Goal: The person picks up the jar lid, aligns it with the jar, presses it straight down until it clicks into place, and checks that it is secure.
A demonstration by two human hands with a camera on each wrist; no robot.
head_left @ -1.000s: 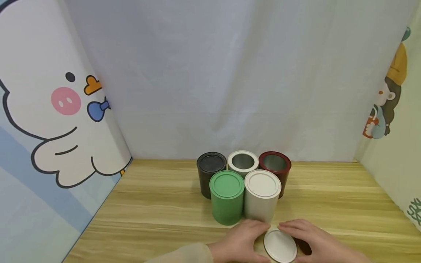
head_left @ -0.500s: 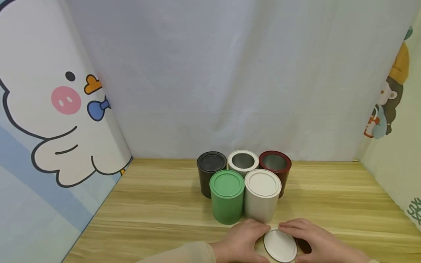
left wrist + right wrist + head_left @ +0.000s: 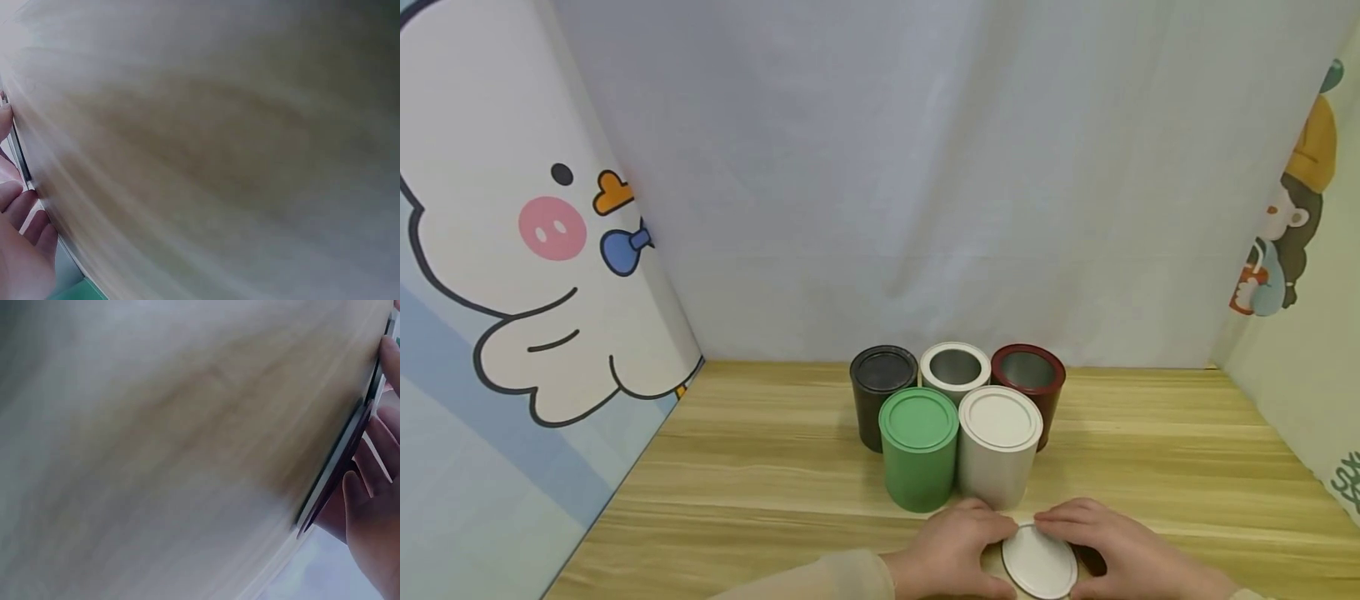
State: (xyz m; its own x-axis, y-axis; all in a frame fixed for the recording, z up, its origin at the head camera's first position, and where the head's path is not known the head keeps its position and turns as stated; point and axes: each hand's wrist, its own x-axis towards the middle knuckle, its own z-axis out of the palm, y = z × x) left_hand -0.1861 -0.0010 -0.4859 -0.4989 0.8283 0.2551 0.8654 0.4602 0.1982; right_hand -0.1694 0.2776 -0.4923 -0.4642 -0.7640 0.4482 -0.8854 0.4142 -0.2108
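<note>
A round white lid [image 3: 1040, 562] lies on the wooden table between the two hands, near the front edge of the head view. My left hand [image 3: 955, 550] rests at its left side, index finger and thumb spread with the fingertips right at the rim. On the other side my right hand [image 3: 1120, 550] mirrors it, fingers relaxed. Under the right palm shows part of a dark red lid [image 3: 1092, 562]; the hand hides the rest. The right wrist view has this dark red lid [image 3: 334, 519] lying flat beside loosely spread fingers.
Just beyond the hands stand a green can [image 3: 919, 467] and an off-white can [image 3: 996, 467], both lidded. Behind them are a black lidded can [image 3: 869, 417], an open white can [image 3: 936, 385] and an open dark red can [image 3: 1049, 408]. A pale curtain [image 3: 880, 183] hangs behind.
</note>
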